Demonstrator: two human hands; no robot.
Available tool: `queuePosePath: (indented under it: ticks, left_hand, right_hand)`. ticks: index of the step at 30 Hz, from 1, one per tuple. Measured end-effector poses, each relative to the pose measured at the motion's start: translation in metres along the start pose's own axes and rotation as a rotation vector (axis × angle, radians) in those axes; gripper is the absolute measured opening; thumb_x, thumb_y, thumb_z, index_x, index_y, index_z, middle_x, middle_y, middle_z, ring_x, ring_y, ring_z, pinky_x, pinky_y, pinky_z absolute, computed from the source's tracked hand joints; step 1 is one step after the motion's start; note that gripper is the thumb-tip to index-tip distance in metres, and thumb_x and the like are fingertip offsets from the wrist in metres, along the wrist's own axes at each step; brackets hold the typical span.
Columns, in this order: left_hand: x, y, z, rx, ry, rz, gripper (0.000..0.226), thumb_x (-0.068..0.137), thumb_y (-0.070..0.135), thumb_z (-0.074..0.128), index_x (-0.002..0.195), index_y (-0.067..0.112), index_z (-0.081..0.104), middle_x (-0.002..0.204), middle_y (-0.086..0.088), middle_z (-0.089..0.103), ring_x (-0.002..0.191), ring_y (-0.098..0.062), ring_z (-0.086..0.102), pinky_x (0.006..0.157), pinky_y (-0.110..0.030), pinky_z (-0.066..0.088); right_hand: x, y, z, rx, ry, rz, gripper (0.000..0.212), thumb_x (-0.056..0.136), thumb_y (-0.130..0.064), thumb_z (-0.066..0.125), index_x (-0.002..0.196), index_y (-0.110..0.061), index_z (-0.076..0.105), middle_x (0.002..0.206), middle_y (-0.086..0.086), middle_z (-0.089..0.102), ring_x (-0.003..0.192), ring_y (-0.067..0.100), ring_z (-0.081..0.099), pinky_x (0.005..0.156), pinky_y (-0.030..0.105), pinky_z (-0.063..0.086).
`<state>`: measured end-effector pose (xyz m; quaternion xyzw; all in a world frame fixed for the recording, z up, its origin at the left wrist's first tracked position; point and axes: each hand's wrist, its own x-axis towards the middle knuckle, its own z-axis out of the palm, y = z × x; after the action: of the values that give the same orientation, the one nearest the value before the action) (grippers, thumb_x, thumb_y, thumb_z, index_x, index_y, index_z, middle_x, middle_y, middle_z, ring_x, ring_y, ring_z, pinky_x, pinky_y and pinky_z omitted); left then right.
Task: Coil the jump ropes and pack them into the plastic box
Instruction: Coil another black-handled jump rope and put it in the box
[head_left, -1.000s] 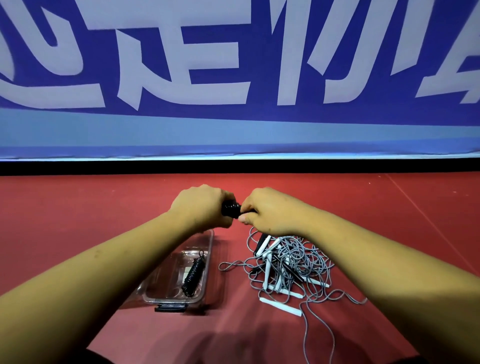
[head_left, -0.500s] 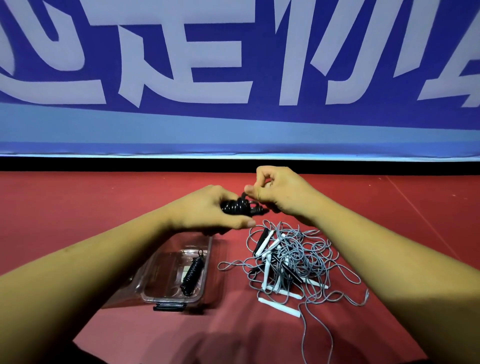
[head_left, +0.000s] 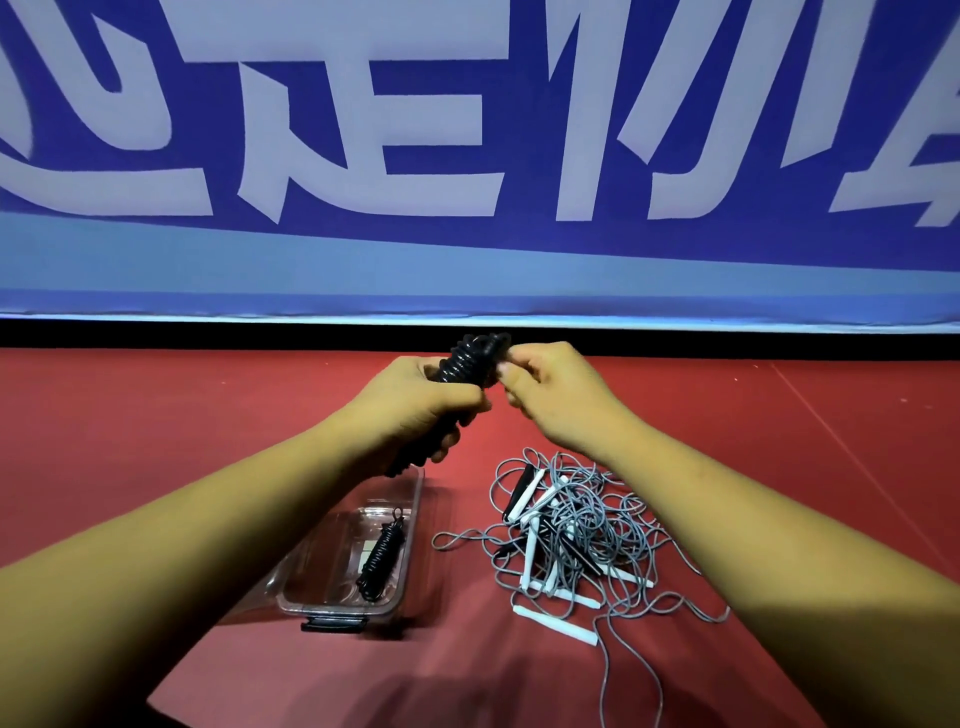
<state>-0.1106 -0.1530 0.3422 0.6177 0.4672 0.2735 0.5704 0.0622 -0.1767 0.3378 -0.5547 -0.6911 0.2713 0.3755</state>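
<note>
Above the red floor (head_left: 156, 415), in front of a blue banner with white lettering (head_left: 363, 104), the left hand (head_left: 421, 410) is clenched round the lower half of a tightly wound black jump rope (head_left: 467, 358), held upright. The right hand (head_left: 550, 400) pinches the cord end at its top. I judge this to be the finishing of the coil: the tail is being tucked or cinched so that the turns hold. Below, the clear rectangular plastic box (head_left: 413, 499) sits open, with one coiled black rope (head_left: 382, 553) lying along its side nearer the heap. Near the box lies a tangled heap of grey ropes with white and black handles (head_left: 571, 535), not yet coiled. The next move calls for securing the end firmly, then lowering the bundle into the box beside the first without letting it spring loose.
</note>
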Motion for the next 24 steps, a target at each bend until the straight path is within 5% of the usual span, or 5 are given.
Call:
queuePosePath:
  ticks: [5,12,17,21,24]
  left_hand:
    - [0.001,-0.003,0.002,-0.081,0.092,-0.116,0.011,0.08,0.007,0.069,0.074,0.01,0.06,0.063,-0.013,0.048,0.041,-0.018,0.04,0.045,-0.022,0.033]
    - [0.006,-0.006,0.005,-0.042,-0.066,-0.33,0.004,0.087,0.008,0.063,0.089,0.009,0.059,0.062,-0.004,0.053,0.041,-0.016,0.045,0.04,-0.02,0.037]
    - [0.007,-0.013,-0.005,0.152,-0.249,-0.572,0.022,0.089,0.013,0.059,0.069,0.009,0.053,0.054,-0.003,0.049,0.039,-0.014,0.045,0.042,-0.019,0.041]
    - [0.005,-0.014,-0.008,0.438,-0.198,-0.345,0.011,0.084,0.006,0.066,0.088,0.013,0.059,0.053,-0.002,0.055,0.039,-0.014,0.049,0.039,-0.018,0.041]
    - [0.005,-0.015,-0.009,1.087,-0.11,0.023,0.017,0.08,0.025,0.068,0.096,0.024,0.062,0.072,0.001,0.063,0.063,-0.019,0.063,0.052,-0.021,0.04]
  right_hand:
    - [-0.003,0.002,0.019,-0.265,0.004,-0.044,0.026,0.095,-0.015,0.046,0.07,-0.013,0.053,0.061,0.004,0.051,0.061,0.025,0.048,0.055,0.033,0.031]
    - [-0.014,-0.007,0.015,-0.926,-0.042,-0.125,0.019,0.099,-0.018,0.046,0.112,-0.014,0.06,0.11,0.009,0.059,0.099,0.033,0.061,0.071,0.036,0.038]
    - [-0.014,0.0,0.018,-0.86,-0.218,-0.317,0.028,0.094,-0.013,0.05,0.119,-0.01,0.063,0.134,0.001,0.048,0.116,0.026,0.05,0.097,0.036,0.038]
    - [-0.017,0.002,0.022,-0.973,-0.419,-0.31,0.018,0.092,-0.018,0.054,0.102,-0.009,0.066,0.108,0.007,0.061,0.093,0.032,0.063,0.078,0.04,0.052]
    - [-0.013,0.003,0.021,-0.789,-0.452,-0.178,0.023,0.097,-0.023,0.05,0.087,-0.01,0.066,0.093,0.013,0.068,0.081,0.031,0.065,0.071,0.035,0.053]
